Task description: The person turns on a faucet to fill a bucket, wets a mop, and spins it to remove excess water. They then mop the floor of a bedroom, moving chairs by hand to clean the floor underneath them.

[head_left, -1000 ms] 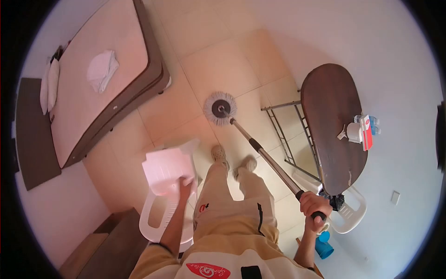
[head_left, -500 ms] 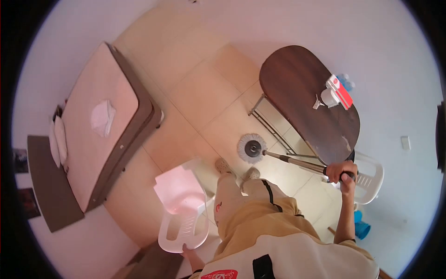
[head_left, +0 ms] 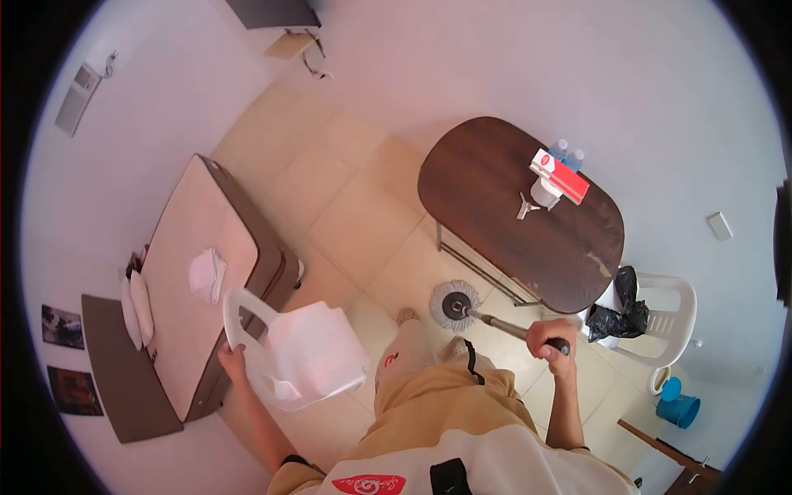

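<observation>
My left hand (head_left: 233, 360) is closed on the backrest of a white plastic chair (head_left: 318, 351), which is beside the bed at the lower left. My right hand (head_left: 551, 340) is wrapped round the top of the handle of a mop (head_left: 452, 305). The round grey mop head rests on the tiled floor in front of my feet, near the legs of a dark oval table (head_left: 503, 206).
A bed (head_left: 198, 256) with a white cloth (head_left: 206, 274) stands left. The table holds a red and white box (head_left: 561, 176), bottles and a roll. Right are another white chair (head_left: 672, 318) with a black bag (head_left: 620, 318) and a blue bucket (head_left: 678, 410).
The white chair in my left hand has swung up and forward, its backrest now toward the bed. My right hand and the mop handle's top have moved left. The view has tilted up.
</observation>
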Available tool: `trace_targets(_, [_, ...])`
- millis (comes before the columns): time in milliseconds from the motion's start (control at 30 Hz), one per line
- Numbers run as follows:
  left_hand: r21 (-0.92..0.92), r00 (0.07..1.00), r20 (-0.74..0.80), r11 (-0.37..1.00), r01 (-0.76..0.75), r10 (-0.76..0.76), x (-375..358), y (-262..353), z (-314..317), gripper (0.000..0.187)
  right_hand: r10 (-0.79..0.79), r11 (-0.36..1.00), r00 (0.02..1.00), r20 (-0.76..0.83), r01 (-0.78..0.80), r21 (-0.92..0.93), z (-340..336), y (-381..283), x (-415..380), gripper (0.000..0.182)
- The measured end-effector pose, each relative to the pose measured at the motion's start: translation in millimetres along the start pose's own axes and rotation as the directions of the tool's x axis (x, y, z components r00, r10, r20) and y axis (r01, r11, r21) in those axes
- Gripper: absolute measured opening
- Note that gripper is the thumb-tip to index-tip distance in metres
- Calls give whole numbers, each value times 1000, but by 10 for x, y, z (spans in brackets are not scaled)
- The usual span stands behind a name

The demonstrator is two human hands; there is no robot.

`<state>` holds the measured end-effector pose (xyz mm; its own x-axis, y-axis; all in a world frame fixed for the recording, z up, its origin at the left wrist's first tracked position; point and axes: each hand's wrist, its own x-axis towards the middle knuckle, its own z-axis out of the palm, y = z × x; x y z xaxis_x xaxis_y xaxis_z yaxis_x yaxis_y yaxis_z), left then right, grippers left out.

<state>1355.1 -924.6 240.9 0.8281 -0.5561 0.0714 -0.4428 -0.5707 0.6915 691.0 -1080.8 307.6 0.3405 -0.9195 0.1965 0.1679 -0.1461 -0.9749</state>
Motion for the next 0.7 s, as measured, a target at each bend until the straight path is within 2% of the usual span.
trace_targets(33, [-60, 989, 115, 994, -86, 93, 168, 146, 72, 12, -8, 1000, 1000, -29, 8, -2, 9, -5, 12, 52])
trace_targets(67, [-13, 969, 185, 987, -162, 162, 186, 528, 120, 8, -10, 1000, 998, -57, 10, -4, 7, -11, 39, 52])
trace_targets(100, [-15, 966, 196, 986, -167, 166, 224, 877, 188, 8, -7, 1000, 998, -67, 7, -9, -7, -9, 86, 52])
trace_targets(167, [57, 886, 437, 979, -197, 153, 338, 1407, 331, 17, 31, 999, 995, -91, -30, 18, -29, -19, 188, 50])
trace_targets(200, [57, 879, 453, 978, -199, 153, 444, 1569, 406, 17, 40, 999, 994, -106, -39, 10, -44, -16, 255, 47])
trace_targets(267, [95, 780, 581, 932, -349, 232, 691, 1843, 631, 18, 50, 999, 990, -130, -47, 27, -57, -11, 392, 47])
trace_targets(300, [90, 770, 593, 932, -352, 234, 829, 1991, 756, 18, 51, 998, 989, -142, -44, 54, -54, -8, 490, 46])
trace_targets(367, [108, 632, 732, 872, -477, 255, 1147, 2292, 957, 22, 71, 997, 979, -192, -61, 53, -35, 12, 680, 48])
trace_targets(400, [109, 621, 742, 869, -483, 253, 1355, 2478, 1121, 22, 94, 994, 972, -215, -79, 78, -31, 22, 790, 48])
trace_targets(467, [52, 433, 859, 796, -603, 272, 1681, 2817, 1452, 25, 141, 988, 954, -264, -121, 91, 22, -2, 1022, 48])
trace_targets(500, [18, 353, 877, 714, -700, 324, 1859, 2944, 1689, 31, 175, 982, 946, -274, -149, 112, 46, 6, 1124, 45])
trace_targets(567, [-85, 193, 922, 660, -747, 337, 2156, 3289, 2197, 34, 203, 978, 932, -300, -178, 109, 84, 50, 1303, 42])
trace_targets(600, [-93, 185, 923, 661, -744, 338, 2300, 3400, 2472, 34, 200, 979, 929, -313, -179, 94, 102, 76, 1383, 40])
trace_targets(667, [-286, -55, 910, 528, -799, 411, 2513, 3560, 2987, 38, 231, 973, 901, -366, -205, 109, 164, 95, 1520, 38])
trace_targets(700, [-292, -68, 913, 531, -795, 402, 2560, 3695, 3194, 38, 248, 969, 882, -401, -220, 116, 197, 100, 1559, 38])
